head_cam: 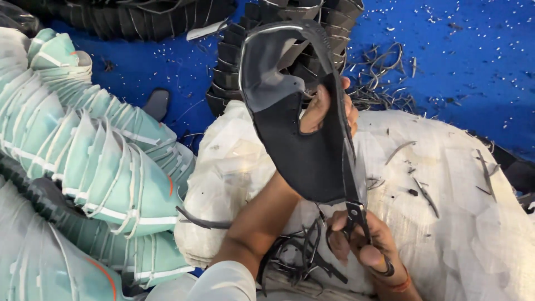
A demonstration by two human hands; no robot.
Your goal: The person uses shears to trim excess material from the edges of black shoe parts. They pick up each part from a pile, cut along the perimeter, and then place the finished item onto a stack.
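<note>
Shoe upper (295, 111) pinched between left fingers (320, 106); scissors (356, 217) below.

shoe upper (295, 139): black, flat-cut piece with a grey inner lining at its top and a pale edge line; held upright above the white sack (457, 223), its curved top towards the black stack behind

scissors (356, 220): small, black-handled; blades point up along the upper's right edge; just above the sack's near side

trimmings (295, 256): thin dark strips; heaped on the sack below the upper
</note>
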